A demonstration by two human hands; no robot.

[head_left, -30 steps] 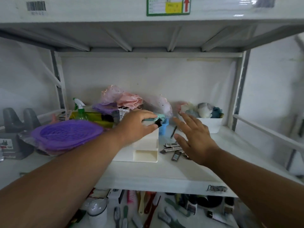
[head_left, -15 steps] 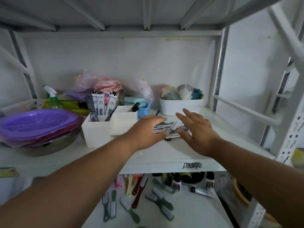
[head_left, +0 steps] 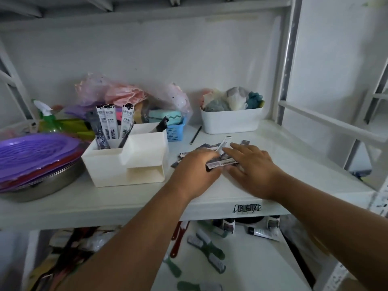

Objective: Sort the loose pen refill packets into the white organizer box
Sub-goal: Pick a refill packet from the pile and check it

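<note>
While the left hand [head_left: 195, 171] grips a bunch of packets [head_left: 220, 163] on the shelf [head_left: 294, 164], right hand [head_left: 255, 168] lies flat over them, fingers straight, box [head_left: 126, 164] just left

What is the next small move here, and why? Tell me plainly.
Probably lift the gathered packets and carry them left to the white organizer box. Both the left hand and right hand are on the pile, and packets already stand upright in its rear compartment.
</note>
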